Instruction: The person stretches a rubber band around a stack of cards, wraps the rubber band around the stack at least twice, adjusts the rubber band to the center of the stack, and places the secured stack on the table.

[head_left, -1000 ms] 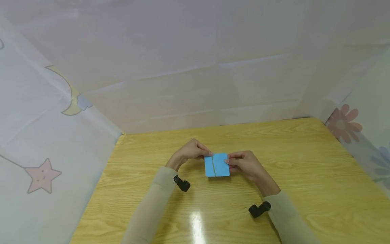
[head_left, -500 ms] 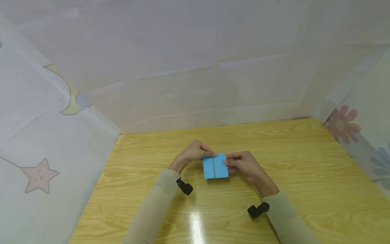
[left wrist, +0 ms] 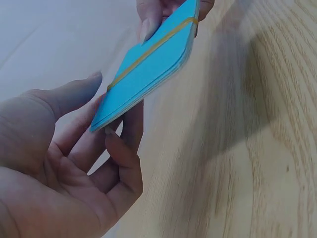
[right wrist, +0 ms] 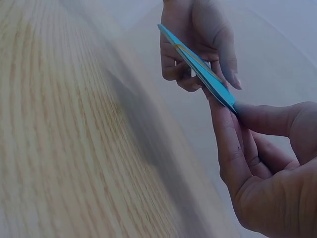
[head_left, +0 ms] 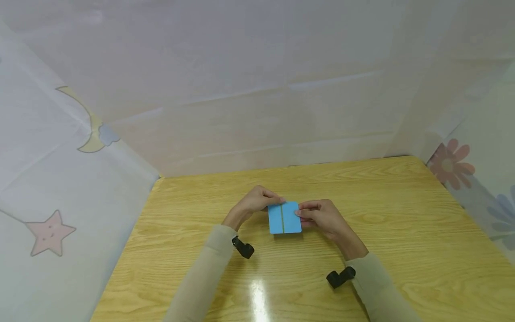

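A square, round-cornered stack of matt blue cards was held above the yellowish wood-grained tabletop. The person's right hand pinched the stack's right edge between thumb and fingers, while the left hand had its fingers curled behind the stack's far left corner, its thumb over the face; whether that thumb pressed could not be told. A thin ochre band, probably elastic, ran across the stack from far edge to near edge. An uneven tug by the left fingers could have made the band snap away or crease a card; with it gone, the cards could have fanned out and slipped, since the right hand's one-sided pinch seemed to leave the near left corner unsupported. The stack's side showed several thin, stiff-looking layers, not quite flush. The tabletop beneath the stack looked smooth and glossy; creased, pale sheeting hung beyond it.
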Action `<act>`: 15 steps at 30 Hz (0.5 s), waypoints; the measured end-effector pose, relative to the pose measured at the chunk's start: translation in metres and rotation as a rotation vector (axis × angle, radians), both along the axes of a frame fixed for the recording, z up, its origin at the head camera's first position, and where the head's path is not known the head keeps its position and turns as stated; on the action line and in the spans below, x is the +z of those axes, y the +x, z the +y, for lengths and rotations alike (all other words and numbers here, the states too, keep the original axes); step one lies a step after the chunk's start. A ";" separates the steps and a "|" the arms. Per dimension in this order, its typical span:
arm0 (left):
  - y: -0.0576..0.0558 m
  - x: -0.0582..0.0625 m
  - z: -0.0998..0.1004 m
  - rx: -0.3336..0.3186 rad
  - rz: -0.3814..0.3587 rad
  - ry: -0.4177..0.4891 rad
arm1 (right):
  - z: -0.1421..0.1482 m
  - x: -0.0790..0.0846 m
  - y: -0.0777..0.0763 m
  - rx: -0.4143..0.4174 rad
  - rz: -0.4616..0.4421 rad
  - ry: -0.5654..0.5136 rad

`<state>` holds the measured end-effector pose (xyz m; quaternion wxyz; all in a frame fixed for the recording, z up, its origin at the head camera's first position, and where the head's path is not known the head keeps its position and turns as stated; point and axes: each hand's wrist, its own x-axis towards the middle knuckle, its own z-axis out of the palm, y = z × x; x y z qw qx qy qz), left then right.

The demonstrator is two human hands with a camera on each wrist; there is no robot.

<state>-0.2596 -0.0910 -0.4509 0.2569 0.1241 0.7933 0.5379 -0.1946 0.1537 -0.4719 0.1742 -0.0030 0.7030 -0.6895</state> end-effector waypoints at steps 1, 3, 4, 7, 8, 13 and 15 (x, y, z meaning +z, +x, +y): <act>0.000 -0.001 -0.002 0.011 0.000 0.004 | 0.000 0.000 0.000 -0.005 -0.002 -0.001; 0.000 -0.002 -0.006 0.031 0.000 0.007 | 0.001 -0.001 -0.001 -0.013 -0.005 -0.002; 0.000 -0.002 -0.008 0.041 -0.004 0.006 | 0.001 0.000 -0.001 -0.017 -0.004 -0.001; 0.001 -0.004 -0.013 0.064 -0.025 0.007 | 0.002 0.000 -0.001 -0.028 -0.002 0.002; 0.002 -0.004 -0.014 0.070 -0.035 0.009 | 0.002 0.000 -0.001 -0.030 -0.001 0.003; 0.007 -0.004 -0.018 0.114 -0.056 0.021 | 0.004 0.001 -0.001 -0.035 0.000 -0.006; 0.009 -0.005 -0.019 0.133 -0.059 0.031 | 0.004 0.001 -0.001 -0.037 -0.001 -0.010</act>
